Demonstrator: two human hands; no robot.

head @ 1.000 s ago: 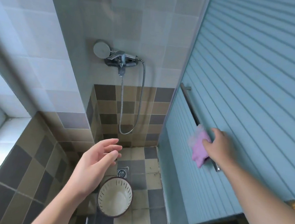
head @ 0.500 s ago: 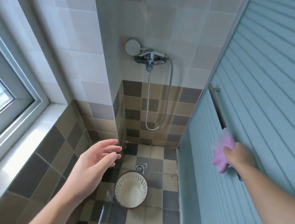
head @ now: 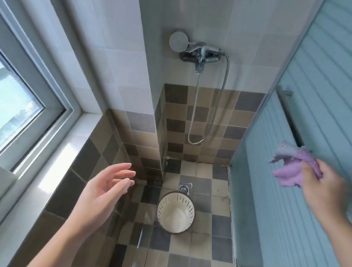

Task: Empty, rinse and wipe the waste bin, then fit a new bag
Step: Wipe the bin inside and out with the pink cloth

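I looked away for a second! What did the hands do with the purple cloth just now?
The right hand took the purple cloth off the metal rail on the blue door; a second ago it gripped the cloth against the rail, now it holds it bunched up in the air. The left hand stayed open and empty, and the waste bin stayed standing on the floor by the drain.

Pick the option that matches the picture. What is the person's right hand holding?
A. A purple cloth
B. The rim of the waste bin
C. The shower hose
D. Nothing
A: the right hand grips a crumpled purple cloth up beside the blue ribbed door, while the waste bin stands untouched on the floor.
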